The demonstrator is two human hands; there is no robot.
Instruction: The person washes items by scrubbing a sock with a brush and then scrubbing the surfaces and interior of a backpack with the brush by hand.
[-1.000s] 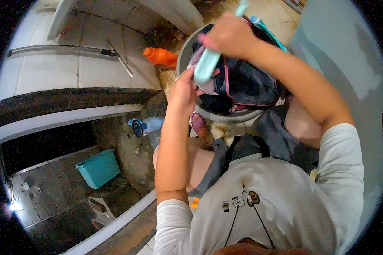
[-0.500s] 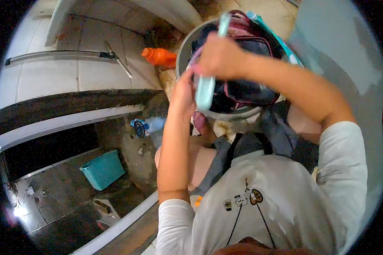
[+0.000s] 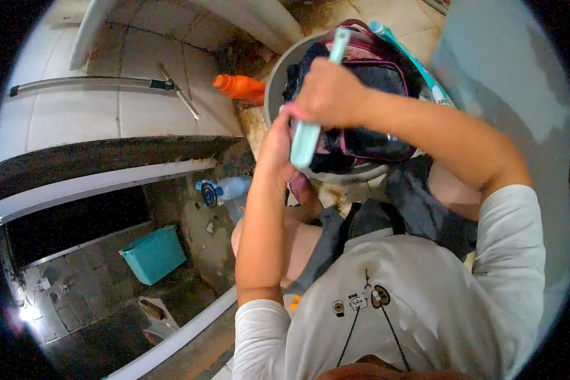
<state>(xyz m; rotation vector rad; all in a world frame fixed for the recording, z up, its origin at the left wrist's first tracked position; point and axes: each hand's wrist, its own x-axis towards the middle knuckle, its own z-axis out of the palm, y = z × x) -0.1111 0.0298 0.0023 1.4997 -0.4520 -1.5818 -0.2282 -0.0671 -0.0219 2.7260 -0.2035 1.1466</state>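
Head view has the right hand (image 3: pixel 329 95) wrapped firmly round a pale-teal brush-like tool (image 3: pixel 305 144) over the dark bag (image 3: pixel 372 142) in the basin (image 3: pixel 276 82), apparently mid-scrub, the next stroke calling for bracing by the left hand (image 3: pixel 274 145) (hidden fingers; cannot tell its grip).

We see a bag (image 3: pixel 379 140) in the basin (image 3: pixel 272 88). Left of it is a bottle (image 3: pixel 239 87); farther left, a container (image 3: pixel 153 254).

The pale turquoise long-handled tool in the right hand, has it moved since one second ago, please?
Yes, toward the bottom of the view: against the round grey basin, the tool has come closer to the near rim.
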